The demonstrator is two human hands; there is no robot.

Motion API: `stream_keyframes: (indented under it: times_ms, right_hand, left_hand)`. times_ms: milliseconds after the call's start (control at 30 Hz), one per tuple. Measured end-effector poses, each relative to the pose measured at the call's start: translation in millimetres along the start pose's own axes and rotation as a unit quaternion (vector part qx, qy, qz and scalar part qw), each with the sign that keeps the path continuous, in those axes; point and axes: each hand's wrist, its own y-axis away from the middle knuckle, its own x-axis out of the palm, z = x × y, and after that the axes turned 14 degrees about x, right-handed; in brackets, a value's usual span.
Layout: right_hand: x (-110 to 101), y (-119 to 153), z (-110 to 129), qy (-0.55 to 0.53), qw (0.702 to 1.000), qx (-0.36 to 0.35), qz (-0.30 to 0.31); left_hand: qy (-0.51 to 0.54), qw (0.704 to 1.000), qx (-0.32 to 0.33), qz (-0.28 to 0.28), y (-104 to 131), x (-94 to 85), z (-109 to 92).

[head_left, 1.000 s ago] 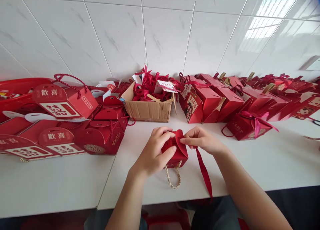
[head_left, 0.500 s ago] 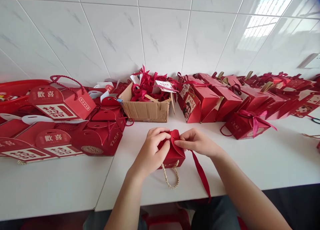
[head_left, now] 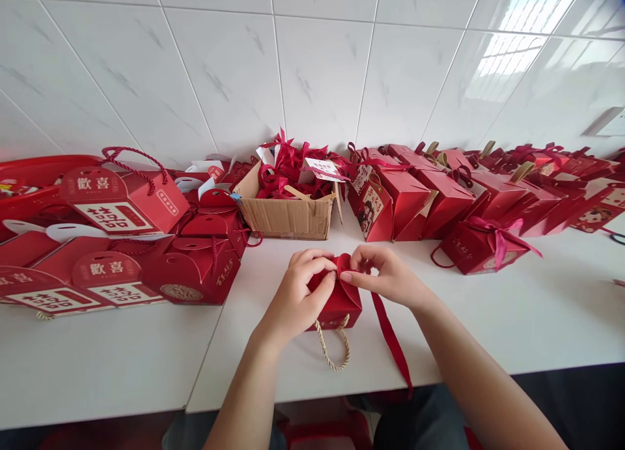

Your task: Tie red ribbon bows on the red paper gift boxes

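Observation:
A small red gift box (head_left: pixel 340 307) sits on the white table in front of me, its rounded top flaps drawn together. A cream rope handle (head_left: pixel 333 357) hangs from its near side onto the table. My left hand (head_left: pixel 301 294) is closed round the box's left and top, thumb and fingers at the flaps. My right hand (head_left: pixel 381 274) pinches at the top flap from the right, thumb on its face and forefinger curled. A red ribbon (head_left: pixel 392 339) trails from under my right hand over the table's front edge; its upper end is hidden.
A cardboard box (head_left: pixel 286 217) of red ribbons and tags stands by the tiled wall. Red boxes (head_left: pixel 105 261) are stacked at left, before a red tray (head_left: pixel 29 206). Rows of closed boxes (head_left: pixel 446 199) fill the back right. One bowed box (head_left: pixel 481 248) stands nearer.
My right forefinger and the other fingers have lifted and curled at the flap, leaving a gap above the thumb. My left hand and the box stay almost in place.

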Motion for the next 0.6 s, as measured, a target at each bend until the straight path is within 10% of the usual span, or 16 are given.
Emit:
stream_keyframes:
  times_ms: [233, 367, 600]
  right_hand:
    - [5.2, 3.7, -0.6, 0.040, 0.987, -0.155, 0.015]
    - [8.3, 3.7, -2.5, 0.057, 0.985, -0.161, -0.008]
    - [7.3, 3.6, -2.6, 0.082, 0.986, -0.147, 0.001]
  left_hand:
    - [0.031, 0.999, 0.005, -0.031, 0.0, -0.8, 0.4]
    - [0.090, 0.986, -0.020, -0.139, -0.7, -7.9, 6.0]
    - [0.382, 0.793, -0.093, -0.465, 0.4, -53.4, 15.9]
